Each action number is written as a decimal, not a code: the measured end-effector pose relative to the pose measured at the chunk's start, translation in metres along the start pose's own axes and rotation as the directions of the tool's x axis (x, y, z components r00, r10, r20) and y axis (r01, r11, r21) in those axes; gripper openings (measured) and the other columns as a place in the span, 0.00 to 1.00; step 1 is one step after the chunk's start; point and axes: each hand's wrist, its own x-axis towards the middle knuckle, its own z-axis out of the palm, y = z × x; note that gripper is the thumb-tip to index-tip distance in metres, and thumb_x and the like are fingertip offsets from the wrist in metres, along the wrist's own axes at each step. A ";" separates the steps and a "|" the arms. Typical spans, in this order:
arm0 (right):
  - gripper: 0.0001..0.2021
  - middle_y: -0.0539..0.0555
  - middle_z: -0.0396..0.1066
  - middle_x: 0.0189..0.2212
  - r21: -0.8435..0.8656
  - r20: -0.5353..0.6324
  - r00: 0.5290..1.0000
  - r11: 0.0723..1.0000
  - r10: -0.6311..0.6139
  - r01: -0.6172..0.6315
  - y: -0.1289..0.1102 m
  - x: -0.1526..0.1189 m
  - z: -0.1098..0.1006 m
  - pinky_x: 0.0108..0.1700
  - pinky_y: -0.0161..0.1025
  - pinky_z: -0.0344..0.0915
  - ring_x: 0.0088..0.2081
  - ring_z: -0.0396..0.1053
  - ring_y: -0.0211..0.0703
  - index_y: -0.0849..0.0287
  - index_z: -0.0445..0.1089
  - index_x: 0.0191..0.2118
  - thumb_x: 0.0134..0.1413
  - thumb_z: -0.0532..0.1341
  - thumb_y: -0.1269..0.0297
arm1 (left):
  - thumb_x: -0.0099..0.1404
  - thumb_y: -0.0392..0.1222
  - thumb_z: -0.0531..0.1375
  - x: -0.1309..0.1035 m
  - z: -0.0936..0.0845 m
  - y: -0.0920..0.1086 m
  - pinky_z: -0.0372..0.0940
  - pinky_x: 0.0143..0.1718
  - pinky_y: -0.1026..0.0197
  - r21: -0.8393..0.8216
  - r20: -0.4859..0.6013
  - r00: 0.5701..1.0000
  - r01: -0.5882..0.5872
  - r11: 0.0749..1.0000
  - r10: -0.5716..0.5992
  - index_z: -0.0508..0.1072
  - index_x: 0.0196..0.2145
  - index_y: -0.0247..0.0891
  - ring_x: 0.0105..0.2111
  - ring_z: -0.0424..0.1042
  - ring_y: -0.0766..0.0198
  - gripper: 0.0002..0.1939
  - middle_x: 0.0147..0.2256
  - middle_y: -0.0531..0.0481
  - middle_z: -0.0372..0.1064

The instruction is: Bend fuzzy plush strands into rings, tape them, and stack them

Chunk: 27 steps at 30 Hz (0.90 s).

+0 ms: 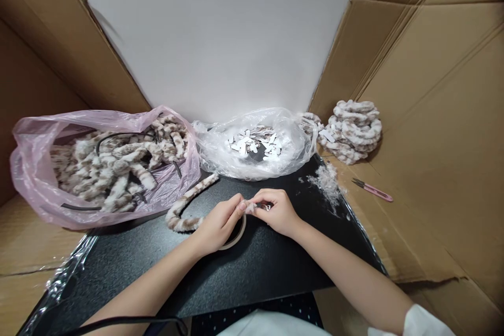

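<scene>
A white-and-brown furry strip (179, 213) curves over the black table and runs under my left hand (221, 222). The closed fingers of that hand grip the strip close to its end. Touching the same end from the right, my right hand (279, 212) is pinched, with a small shiny piece (268, 207) at its fingers; what this piece is I cannot make out. Beneath my left hand a tape roll (237, 241) lies on the table, partly covered by the hand.
Furry strips fill a pink plastic bag (29, 142) at the left. Behind the hands, a clear bag (297, 155) holds small white pieces. On the right are a furry bundle (354, 128), loose fluff (327, 184) and pink snips (378, 192). Cardboard walls (441, 115) flank the table (271, 273).
</scene>
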 end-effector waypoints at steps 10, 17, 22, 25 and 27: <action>0.04 0.50 0.67 0.23 0.004 0.028 0.998 0.999 -0.051 0.051 -0.001 0.001 0.007 0.29 0.33 0.60 0.26 0.63 0.35 0.58 0.77 0.28 0.49 0.64 0.71 | 0.70 0.54 0.43 0.002 0.006 0.002 0.52 0.30 0.62 -0.011 0.017 1.000 0.023 1.000 -0.023 0.56 0.27 0.39 0.26 0.56 0.66 0.19 0.25 0.56 0.55; 0.11 0.48 0.64 0.23 -0.008 -0.024 0.999 0.999 -0.035 0.035 -0.006 -0.001 0.001 0.26 0.32 0.57 0.24 0.60 0.33 0.58 0.77 0.39 0.46 0.69 0.66 | 0.70 0.52 0.46 0.003 0.003 0.000 0.55 0.33 0.63 -0.120 -0.069 0.997 0.013 0.993 -0.021 0.60 0.29 0.38 0.29 0.59 0.65 0.18 0.28 0.53 0.60; 0.07 0.49 0.65 0.21 -0.032 -0.055 0.997 0.998 -0.059 0.057 -0.007 -0.002 0.001 0.27 0.33 0.58 0.24 0.60 0.34 0.58 0.78 0.34 0.49 0.67 0.62 | 0.70 0.53 0.46 0.001 0.003 0.002 0.54 0.31 0.63 -0.076 -0.102 0.995 0.009 0.997 -0.017 0.58 0.27 0.38 0.27 0.57 0.66 0.18 0.25 0.55 0.57; 0.07 0.49 0.65 0.21 -0.015 -0.048 0.998 0.999 -0.033 0.032 -0.006 -0.003 0.004 0.26 0.33 0.57 0.23 0.60 0.34 0.57 0.78 0.31 0.51 0.66 0.60 | 0.70 0.52 0.44 0.000 0.004 0.002 0.54 0.30 0.64 -0.075 -0.089 0.996 0.003 0.997 -0.009 0.57 0.27 0.39 0.26 0.56 0.66 0.19 0.24 0.55 0.55; 0.07 0.49 0.66 0.21 0.001 -0.046 0.999 1.000 -0.026 0.026 -0.005 -0.003 0.006 0.26 0.34 0.57 0.23 0.60 0.34 0.57 0.79 0.30 0.50 0.66 0.59 | 0.71 0.52 0.42 0.000 0.005 0.002 0.53 0.29 0.64 -0.081 -0.081 0.997 -0.005 0.997 -0.002 0.57 0.27 0.39 0.25 0.55 0.67 0.19 0.24 0.56 0.53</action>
